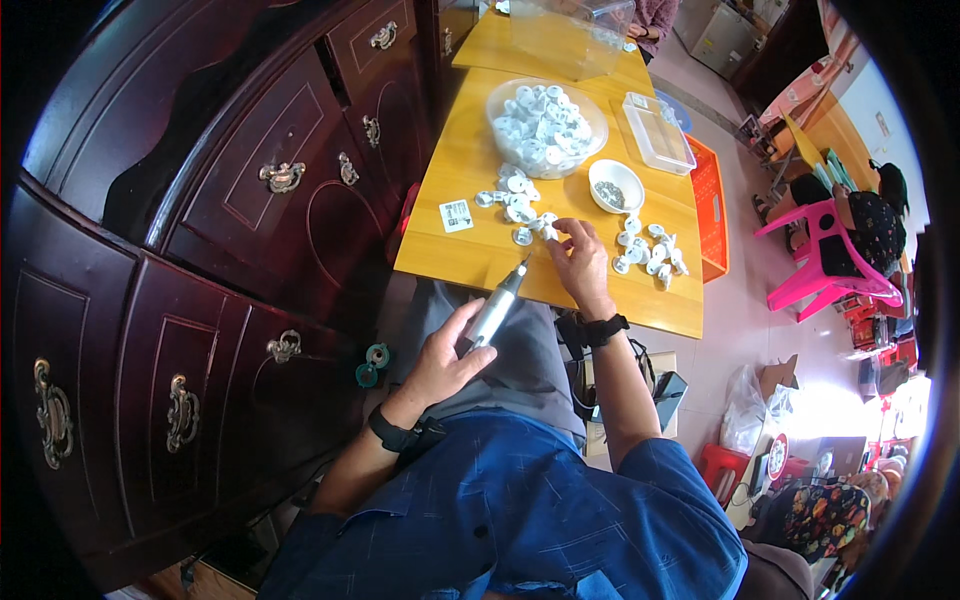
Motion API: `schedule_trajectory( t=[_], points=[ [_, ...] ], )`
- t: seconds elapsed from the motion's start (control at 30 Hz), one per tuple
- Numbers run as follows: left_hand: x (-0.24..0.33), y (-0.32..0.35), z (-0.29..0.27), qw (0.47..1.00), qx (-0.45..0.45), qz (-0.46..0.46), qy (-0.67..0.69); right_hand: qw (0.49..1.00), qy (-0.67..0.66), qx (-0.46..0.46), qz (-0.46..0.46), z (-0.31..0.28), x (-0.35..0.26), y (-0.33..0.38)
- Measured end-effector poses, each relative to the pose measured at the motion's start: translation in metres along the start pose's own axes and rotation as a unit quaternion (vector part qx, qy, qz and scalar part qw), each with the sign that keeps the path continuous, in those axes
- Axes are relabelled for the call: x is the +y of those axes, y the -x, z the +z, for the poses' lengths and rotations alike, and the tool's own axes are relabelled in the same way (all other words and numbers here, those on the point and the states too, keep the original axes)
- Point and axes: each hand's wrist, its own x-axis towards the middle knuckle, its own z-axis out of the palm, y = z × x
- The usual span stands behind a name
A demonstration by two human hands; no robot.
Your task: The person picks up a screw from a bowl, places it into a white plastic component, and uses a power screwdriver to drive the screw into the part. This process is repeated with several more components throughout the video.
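Note:
My left hand (440,358) is closed round a silver pen-shaped electric screwdriver (494,314), its thin dark tip pointing up toward the table's near edge. Over that edge, my right hand (584,268) has its thumb and fingers pinched on a small white plastic part (548,229), partly hidden by the fingertips. Beside it lies a loose cluster of similar white round parts (517,192). A second group of white parts (655,252) spreads to the right of my right hand. Behind stands a white bowl (593,174) with small metal pieces, likely screws.
A clear tub (602,128) heaped with white parts stands on the yellow table (440,250). Nearby are a printed card (456,216) and a clear rectangular box (659,140). An orange crate (709,215) stands right, a dark drawer cabinet (240,250) left. Other people sit farther off.

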Motion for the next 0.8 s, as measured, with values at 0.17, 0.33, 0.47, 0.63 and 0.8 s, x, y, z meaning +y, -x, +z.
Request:
schedule_trajectory(
  t=[0.17, 0.33, 0.47, 0.63, 0.8],
  points=[
    [-0.004, 0.000, -0.002, 1.000, 0.002, -0.001, -0.005, 0.996, 0.091, -0.016, -0.020, 0.008, 0.001, -0.002],
    [-0.002, -0.002, -0.003, 1.000, -0.004, -0.016, 0.014, 0.990, 0.131, -0.032, -0.030, 0.011, 0.002, -0.008],
    [-0.002, -0.004, -0.003, 1.000, -0.007, -0.019, 0.021, 0.999, 0.041, -0.002, 0.011, 0.010, 0.001, -0.004],
    [0.003, -0.007, -0.003, 0.998, -0.010, -0.042, 0.042, 0.908, -0.341, -0.094, 0.224, 0.014, 0.005, 0.017],
    [0.004, -0.007, -0.002, 0.998, -0.017, -0.039, 0.039, 0.677, -0.644, -0.157, 0.320, 0.013, -0.010, 0.027]
  ],
)
